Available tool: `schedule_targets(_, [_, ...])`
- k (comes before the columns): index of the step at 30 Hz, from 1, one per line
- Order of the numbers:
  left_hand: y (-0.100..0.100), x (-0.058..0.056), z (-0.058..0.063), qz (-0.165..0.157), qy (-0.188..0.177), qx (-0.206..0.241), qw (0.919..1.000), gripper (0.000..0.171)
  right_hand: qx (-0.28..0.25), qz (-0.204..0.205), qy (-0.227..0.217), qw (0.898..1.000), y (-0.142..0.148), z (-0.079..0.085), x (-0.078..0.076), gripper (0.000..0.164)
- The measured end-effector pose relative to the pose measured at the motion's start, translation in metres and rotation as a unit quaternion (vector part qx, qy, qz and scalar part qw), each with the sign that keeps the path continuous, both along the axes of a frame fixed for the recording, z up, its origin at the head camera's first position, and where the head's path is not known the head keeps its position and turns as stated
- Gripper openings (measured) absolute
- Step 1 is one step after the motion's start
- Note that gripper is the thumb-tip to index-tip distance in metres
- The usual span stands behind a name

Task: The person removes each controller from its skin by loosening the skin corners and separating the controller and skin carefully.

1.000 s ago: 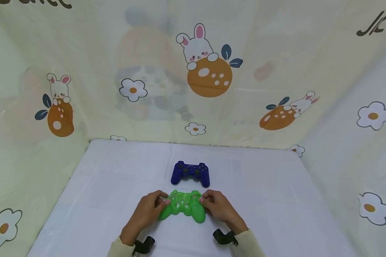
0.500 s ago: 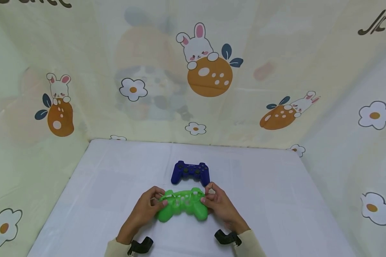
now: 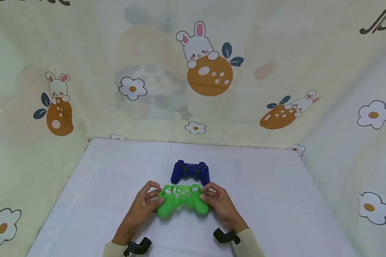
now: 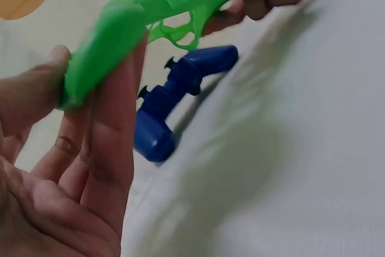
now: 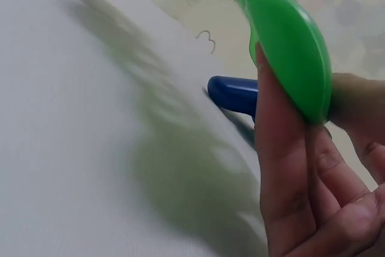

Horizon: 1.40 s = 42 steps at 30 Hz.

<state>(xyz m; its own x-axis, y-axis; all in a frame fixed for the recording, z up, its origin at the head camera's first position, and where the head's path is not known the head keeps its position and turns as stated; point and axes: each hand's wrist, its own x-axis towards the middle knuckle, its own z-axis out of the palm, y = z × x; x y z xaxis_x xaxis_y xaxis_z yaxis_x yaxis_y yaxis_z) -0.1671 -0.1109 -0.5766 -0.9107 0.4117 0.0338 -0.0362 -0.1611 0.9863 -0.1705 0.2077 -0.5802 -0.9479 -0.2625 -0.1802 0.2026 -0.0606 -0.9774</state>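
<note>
A bright green silicone controller cover [image 3: 181,201], with cut-out holes through its middle, is held up between both hands. My left hand [image 3: 142,207] pinches its left end between thumb and fingers; my right hand [image 3: 221,205] does the same at the right end. In both wrist views the cover [image 4: 108,46] hangs above the white surface and casts a greenish shadow. Just beyond it lies a dark blue game controller [image 3: 190,172], buttons and sticks up. Its lower right grip sits close to the right fingertips in the head view.
The white tabletop [image 3: 270,200] runs back to a cream curtain [image 3: 238,117] printed with rabbits and flowers. More of this cloth hangs at both sides. A black wrist mount [image 3: 138,246] sits on each forearm.
Both hands have raised the green cover and moved it slightly away from me, tilting it and spreading it a little wider. The blue controller has stayed in place.
</note>
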Motion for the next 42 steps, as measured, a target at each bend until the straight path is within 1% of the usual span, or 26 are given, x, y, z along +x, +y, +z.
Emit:
schedule_targets(1, [-0.001,0.000,0.001,0.001,-0.007,0.009,0.9999,0.035,-0.004,0.002,-0.001,1.000,0.000,0.001,0.000,0.020])
schedule_targets(3, [-0.002,0.001,0.004,0.009,-0.022,0.013,0.9996,0.033,-0.007,0.004,-0.002,1.000,0.000,0.004,0.000,0.023])
schedule_targets(5, [-0.003,0.001,0.006,0.018,-0.038,0.010,0.9991,0.035,-0.010,0.008,0.002,1.000,-0.001,0.008,-0.001,0.027])
schedule_targets(8, [-0.004,-0.001,0.008,0.034,-0.047,-0.001,0.9983,0.041,-0.017,0.009,0.005,1.000,-0.001,0.012,-0.003,0.034])
schedule_targets(12, [-0.007,-0.004,0.013,0.063,-0.031,-0.031,0.9971,0.041,-0.016,0.016,0.023,0.999,-0.004,0.018,-0.006,0.043])
schedule_targets(16, [-0.014,-0.010,0.020,0.085,-0.003,-0.051,0.9951,0.039,-0.006,0.022,0.050,0.999,-0.011,0.021,-0.011,0.047])
schedule_targets(21, [-0.030,-0.021,0.026,0.090,0.016,-0.062,0.9938,0.043,-0.001,0.028,0.082,0.996,-0.026,0.024,-0.020,0.047])
schedule_targets(26, [-0.055,-0.032,0.035,0.066,0.025,-0.076,0.9946,0.051,-0.005,0.037,0.106,0.994,-0.048,0.030,-0.030,0.049])
schedule_targets(28, [-0.065,-0.036,0.039,0.064,0.026,-0.083,0.9942,0.052,0.000,0.036,0.116,0.993,-0.058,0.032,-0.036,0.048])
schedule_targets(32, [-0.082,-0.048,0.047,0.079,0.031,-0.105,0.9909,0.053,0.011,0.034,0.127,0.991,-0.080,0.034,-0.050,0.047])
schedule_targets(36, [-0.097,-0.063,0.052,0.100,0.038,-0.129,0.9858,0.053,0.017,0.028,0.130,0.991,-0.104,0.039,-0.063,0.046])
schedule_targets(39, [-0.107,-0.074,0.052,0.112,0.040,-0.153,0.9810,0.053,0.024,0.018,0.130,0.991,-0.122,0.042,-0.072,0.046])
schedule_targets(42, [-0.115,-0.083,0.049,0.117,0.035,-0.175,0.9769,0.053,0.059,-0.004,0.124,0.990,-0.138,0.041,-0.080,0.047])
